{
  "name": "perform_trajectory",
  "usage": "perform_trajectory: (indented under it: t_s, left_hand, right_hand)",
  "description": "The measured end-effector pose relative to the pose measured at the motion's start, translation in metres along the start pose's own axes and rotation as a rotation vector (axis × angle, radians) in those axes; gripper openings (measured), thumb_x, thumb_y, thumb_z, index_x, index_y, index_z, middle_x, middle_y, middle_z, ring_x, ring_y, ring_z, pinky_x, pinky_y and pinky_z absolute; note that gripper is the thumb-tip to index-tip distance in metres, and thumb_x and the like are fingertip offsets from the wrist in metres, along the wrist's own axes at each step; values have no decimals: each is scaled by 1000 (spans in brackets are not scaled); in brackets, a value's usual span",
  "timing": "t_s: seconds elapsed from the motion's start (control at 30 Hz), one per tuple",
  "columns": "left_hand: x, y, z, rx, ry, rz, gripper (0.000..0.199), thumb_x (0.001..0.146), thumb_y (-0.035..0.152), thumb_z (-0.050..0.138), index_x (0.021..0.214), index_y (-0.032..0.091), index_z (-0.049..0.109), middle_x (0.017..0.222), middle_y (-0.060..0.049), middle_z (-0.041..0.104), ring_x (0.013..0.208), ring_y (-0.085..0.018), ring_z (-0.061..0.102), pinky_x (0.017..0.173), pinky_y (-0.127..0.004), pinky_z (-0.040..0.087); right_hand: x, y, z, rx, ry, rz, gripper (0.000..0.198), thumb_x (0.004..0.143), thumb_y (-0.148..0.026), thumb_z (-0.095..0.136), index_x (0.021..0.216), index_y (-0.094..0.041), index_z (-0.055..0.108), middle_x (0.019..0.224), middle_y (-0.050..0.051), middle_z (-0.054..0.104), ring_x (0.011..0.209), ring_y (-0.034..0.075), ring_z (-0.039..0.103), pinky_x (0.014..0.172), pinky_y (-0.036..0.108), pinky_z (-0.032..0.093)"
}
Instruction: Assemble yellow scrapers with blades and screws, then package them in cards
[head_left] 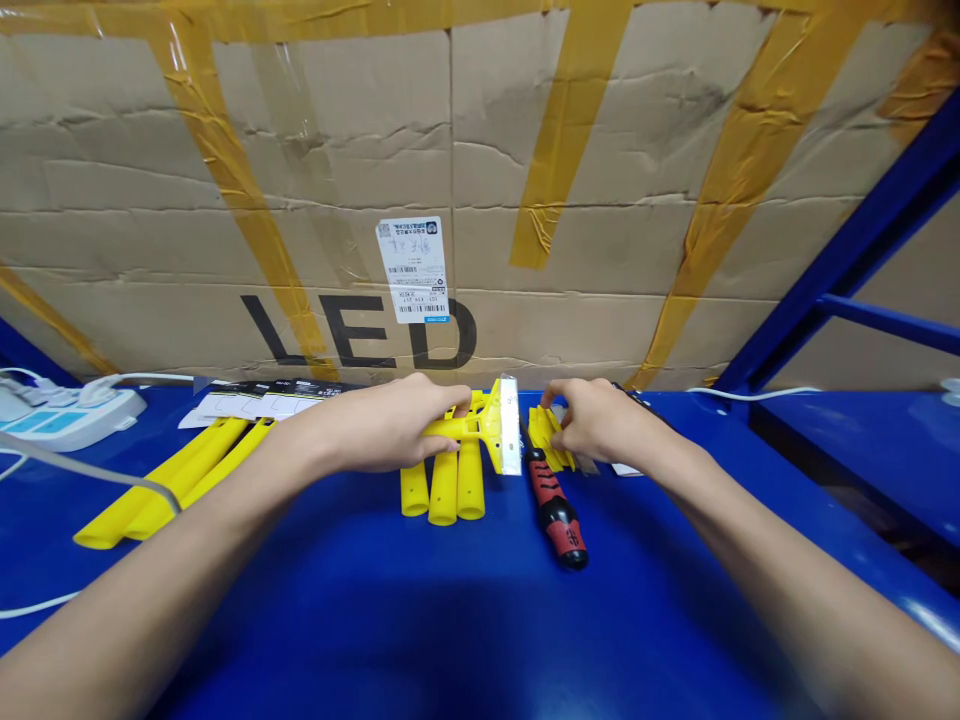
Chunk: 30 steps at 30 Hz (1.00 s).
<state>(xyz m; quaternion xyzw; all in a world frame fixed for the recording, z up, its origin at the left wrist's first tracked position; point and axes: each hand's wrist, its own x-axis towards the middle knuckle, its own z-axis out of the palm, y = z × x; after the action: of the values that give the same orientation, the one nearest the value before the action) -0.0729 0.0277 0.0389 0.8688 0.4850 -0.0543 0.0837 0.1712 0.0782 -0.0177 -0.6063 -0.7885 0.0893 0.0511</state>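
Observation:
My left hand (405, 425) is closed around the handle of a yellow scraper (490, 428), whose wide head carries a pale metallic strip along its right edge. Under it, several yellow tubular handles (444, 490) lie side by side on the blue table. My right hand (589, 420) hovers at a small pile of yellow plastic pieces (547, 440), thumb and index finger curved with a gap between them. Whether its fingertips touch the pile is hard to see. Between the hands lies a screwdriver (556, 515) with a red and black handle, its tip pointing away from me.
A large taped cardboard box (337, 180) stands behind the blue table (420, 640). At left are longer yellow tubes (165, 480), packaging cards (262, 400), a white power strip (75, 420) and loose cables. A blue metal frame (840, 260) rises at right.

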Motion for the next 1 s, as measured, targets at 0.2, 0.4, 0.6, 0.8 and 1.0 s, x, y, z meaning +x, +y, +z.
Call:
perform_trajectory:
  t_s: [0.2,0.4,0.6,0.8,1.0]
  left_hand:
    - [-1,2,0,-25,14,15,22,92,37,59,107,22,62,95,-8,69,79,-24,66,63,-30,43]
    - [-1,1,-1,-20,10,14,22,92,37,58,108,21,62,98,-9,69,82,-25,66,64,-30,43]
    - [-1,2,-2,-53,-11,20,13,91,31,60,100,21,60,87,-5,68,75,-21,64,60,-28,40]
    - [-1,-2,-1,-58,1,27,19,92,34,59,106,21,61,92,-6,69,81,-23,65,65,-29,44]
    - [0,-9,1,-44,39,41,22,92,36,59,106,21,61,95,-7,69,75,-21,64,63,-30,43]
  right_hand:
    - [-3,0,-5,1,22,20,29,60,-11,73,87,-23,75,80,8,73,78,25,69,61,32,47]
    - [-6,2,-22,189,89,39,39,66,-12,72,103,-23,64,82,5,73,69,21,66,58,31,47]
    - [-6,1,-19,903,-76,84,26,67,-14,71,88,-21,58,70,1,63,61,14,58,53,26,47]
    - [-6,-1,-13,1119,-158,33,37,66,-19,82,83,-22,50,66,-5,59,47,5,40,41,21,25]
    - [-7,1,-20,1300,-250,-27,39,65,-31,91,81,-20,58,68,-4,61,60,9,58,61,26,50]
